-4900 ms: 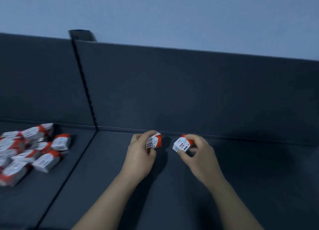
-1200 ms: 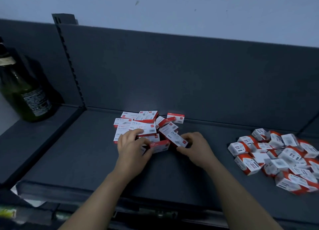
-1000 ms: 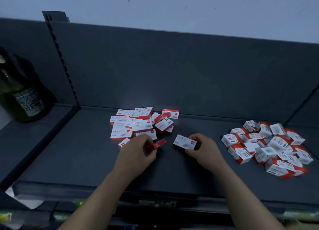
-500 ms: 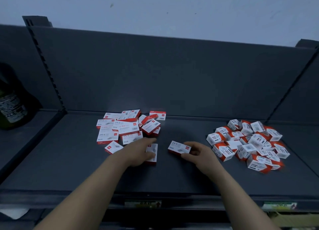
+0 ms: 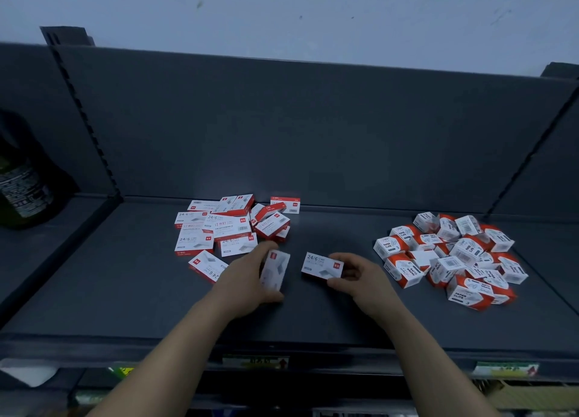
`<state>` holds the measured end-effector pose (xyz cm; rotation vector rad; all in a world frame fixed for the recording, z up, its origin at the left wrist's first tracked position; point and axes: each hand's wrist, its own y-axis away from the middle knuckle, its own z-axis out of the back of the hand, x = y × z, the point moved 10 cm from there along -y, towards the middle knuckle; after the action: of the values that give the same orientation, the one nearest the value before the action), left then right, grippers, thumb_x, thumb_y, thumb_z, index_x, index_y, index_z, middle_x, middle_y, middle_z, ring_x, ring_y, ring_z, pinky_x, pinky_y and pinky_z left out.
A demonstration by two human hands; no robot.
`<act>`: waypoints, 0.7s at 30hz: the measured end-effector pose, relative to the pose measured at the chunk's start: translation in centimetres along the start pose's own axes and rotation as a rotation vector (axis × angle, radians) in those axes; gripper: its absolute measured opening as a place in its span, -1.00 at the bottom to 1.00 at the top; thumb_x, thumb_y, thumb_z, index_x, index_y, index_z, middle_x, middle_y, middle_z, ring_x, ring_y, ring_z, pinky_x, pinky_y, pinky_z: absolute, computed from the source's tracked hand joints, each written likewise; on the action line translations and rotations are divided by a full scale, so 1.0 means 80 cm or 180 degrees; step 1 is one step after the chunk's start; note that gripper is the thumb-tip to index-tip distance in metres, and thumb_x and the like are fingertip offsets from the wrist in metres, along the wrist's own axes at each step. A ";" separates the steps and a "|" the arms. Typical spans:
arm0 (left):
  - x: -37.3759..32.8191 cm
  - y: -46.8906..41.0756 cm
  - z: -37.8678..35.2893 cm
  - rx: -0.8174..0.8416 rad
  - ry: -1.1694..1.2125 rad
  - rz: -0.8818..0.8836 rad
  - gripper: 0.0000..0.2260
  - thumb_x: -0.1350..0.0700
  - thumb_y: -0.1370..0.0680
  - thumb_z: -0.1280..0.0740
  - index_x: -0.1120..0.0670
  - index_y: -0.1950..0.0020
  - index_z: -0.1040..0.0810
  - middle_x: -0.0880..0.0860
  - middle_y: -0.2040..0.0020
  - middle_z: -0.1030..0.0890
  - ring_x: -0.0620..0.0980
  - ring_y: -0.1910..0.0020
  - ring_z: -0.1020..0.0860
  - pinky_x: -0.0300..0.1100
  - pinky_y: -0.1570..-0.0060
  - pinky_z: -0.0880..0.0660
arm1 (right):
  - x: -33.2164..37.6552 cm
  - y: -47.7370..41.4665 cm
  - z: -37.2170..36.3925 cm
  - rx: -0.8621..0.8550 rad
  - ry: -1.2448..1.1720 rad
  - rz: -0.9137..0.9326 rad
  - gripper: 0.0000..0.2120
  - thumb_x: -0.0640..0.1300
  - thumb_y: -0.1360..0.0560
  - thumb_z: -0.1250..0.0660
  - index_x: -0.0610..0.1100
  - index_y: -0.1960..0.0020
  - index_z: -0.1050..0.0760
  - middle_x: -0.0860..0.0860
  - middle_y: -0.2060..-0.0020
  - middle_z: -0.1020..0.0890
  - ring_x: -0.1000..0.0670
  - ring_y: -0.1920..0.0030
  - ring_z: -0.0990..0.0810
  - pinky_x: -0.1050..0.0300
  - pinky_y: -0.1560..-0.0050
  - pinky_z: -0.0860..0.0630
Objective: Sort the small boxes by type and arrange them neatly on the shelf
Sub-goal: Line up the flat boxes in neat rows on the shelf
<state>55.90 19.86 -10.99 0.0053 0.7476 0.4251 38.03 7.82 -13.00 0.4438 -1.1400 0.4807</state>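
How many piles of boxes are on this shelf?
2. The staple box pile lies left of centre near the back; the paper clip box pile lies at right. The left hand holds a blurred staple box, the right hand a 24/6 box.

Pale scuffed wall [image 5: 282, 9] above dark back panel [image 5: 313, 128]; dim light.

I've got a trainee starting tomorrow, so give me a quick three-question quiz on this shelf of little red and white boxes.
1. True or false: the left hand and the right hand each hold a flat red-and-white cardboard staple box.
2. Where on the dark grey metal shelf lies the heap of chunky red-and-white paper-clip boxes? A left, B middle, C right.
3. Fill in: the dark green glass bottle stands to the ___ of this shelf.
Key: 1 true; 2 C; 3 left.
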 end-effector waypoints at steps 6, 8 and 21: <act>0.010 0.003 0.016 -0.0318 0.0232 -0.0088 -0.30 0.31 -0.50 -0.32 -0.20 -0.50 -0.16 -0.07 -0.42 -0.35 -0.03 -0.40 -0.33 -0.27 -0.10 -0.41 | 0.007 0.005 -0.001 0.0116 -0.0251 0.0021 -0.62 -0.39 -0.41 -0.42 -0.01 -0.10 -0.59 0.05 0.02 -0.68 0.15 0.01 -0.65 0.33 0.02 -0.55; 0.015 0.001 0.020 -0.0459 0.0197 -0.0095 -0.40 0.29 -0.47 -0.38 -0.13 -0.43 -0.35 -0.05 -0.36 -0.44 -0.05 -0.33 -0.40 -0.25 -0.18 -0.44 | 0.006 0.005 -0.002 0.0151 -0.0276 0.0021 -0.62 -0.39 -0.40 -0.44 0.00 -0.10 -0.58 0.01 0.02 -0.68 0.09 -0.02 -0.65 0.28 -0.02 -0.56; 0.011 -0.001 0.015 -0.0265 0.0410 -0.0352 -0.70 0.09 -0.61 -0.22 -0.06 -0.35 -0.46 -0.10 -0.30 -0.50 -0.18 -0.22 -0.43 -0.30 -0.18 -0.33 | 0.035 -0.004 -0.051 0.0205 0.0192 0.0307 -0.74 -0.30 -0.34 -0.52 -0.03 0.06 -0.60 -0.03 0.12 -0.68 0.00 0.09 -0.64 0.30 0.12 -0.56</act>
<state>57.28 20.30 -10.68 -0.1419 0.8523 0.3530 42.22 10.26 -11.90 0.4287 -1.0933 0.6127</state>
